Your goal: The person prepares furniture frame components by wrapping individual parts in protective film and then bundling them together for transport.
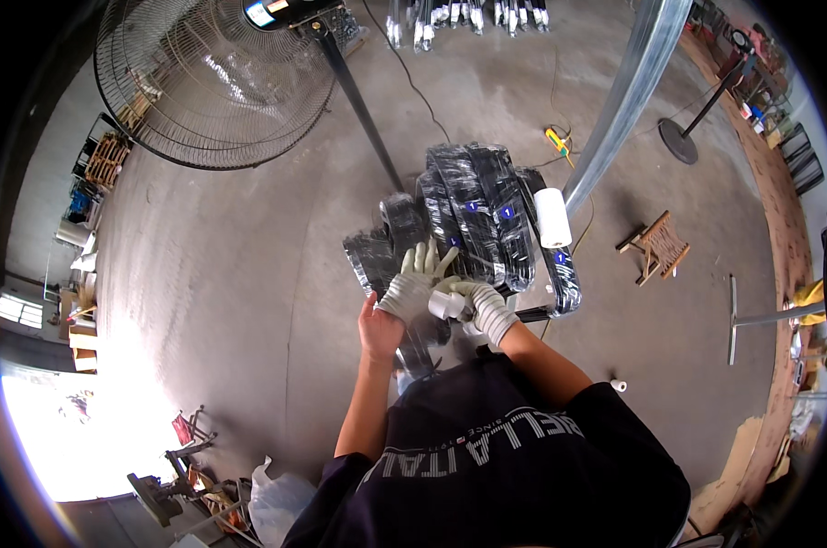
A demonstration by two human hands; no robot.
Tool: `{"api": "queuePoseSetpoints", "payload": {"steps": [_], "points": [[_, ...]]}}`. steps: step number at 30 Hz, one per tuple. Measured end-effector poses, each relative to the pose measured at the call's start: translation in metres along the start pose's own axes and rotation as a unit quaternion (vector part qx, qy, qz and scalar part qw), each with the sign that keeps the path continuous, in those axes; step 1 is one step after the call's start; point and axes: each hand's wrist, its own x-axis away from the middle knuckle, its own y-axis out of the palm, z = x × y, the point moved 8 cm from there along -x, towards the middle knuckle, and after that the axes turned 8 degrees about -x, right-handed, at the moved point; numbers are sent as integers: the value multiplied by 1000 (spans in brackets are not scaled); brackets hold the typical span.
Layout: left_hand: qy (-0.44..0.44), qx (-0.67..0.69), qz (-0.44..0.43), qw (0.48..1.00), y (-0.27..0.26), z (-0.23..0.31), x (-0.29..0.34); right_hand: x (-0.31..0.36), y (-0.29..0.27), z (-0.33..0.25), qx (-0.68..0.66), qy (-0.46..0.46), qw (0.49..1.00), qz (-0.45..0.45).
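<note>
In front of you, the large stack of black bundles in shiny clear film point(473, 187) looks already wrapped along its top. A smaller black bundle in the same film point(370, 259) lies to its left, covered too. By the stack's right side is a tall white cylindrical roll point(552, 219). Your gloved left hand point(408, 290) is open, fingers spread; your gloved right hand point(486, 309) grips a short white roll point(444, 305). Whether any wrapping remains, you can't tell here.

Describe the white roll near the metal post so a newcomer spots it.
Find the slanted metal post right of the black wrapped bundles. By its lower part sits the white roll; unlike those glossy bundles, it's a plain white cylinder.
</note>
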Motion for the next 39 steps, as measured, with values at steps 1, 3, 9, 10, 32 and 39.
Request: {"api": "queuePoseSetpoints", "payload": {"steps": [1, 3, 9, 10, 32, 39], "points": [[1, -6, 32, 999, -13, -3, 0, -4, -8, 5, 17, 7, 1000, 19], [-6, 13, 47, 999, -26, -7, 1, -4, -15, 12, 29, 18, 999, 3], [41, 66, -39, 996, 6, -11, 3, 1, -16, 12, 258, -56, 964, -17], [30, 75, -61, 995, 10, -12, 0, 4, -7, 9, 306, -84, 948, -30], [-22, -223, 47, 973, 28, -25, -52, 17, 39, -16, 305, -389, 862, -109], [300, -827, -127, 459, 92, -25, -24, 87, 74, -61, 516, -508, 688, -57]]}}
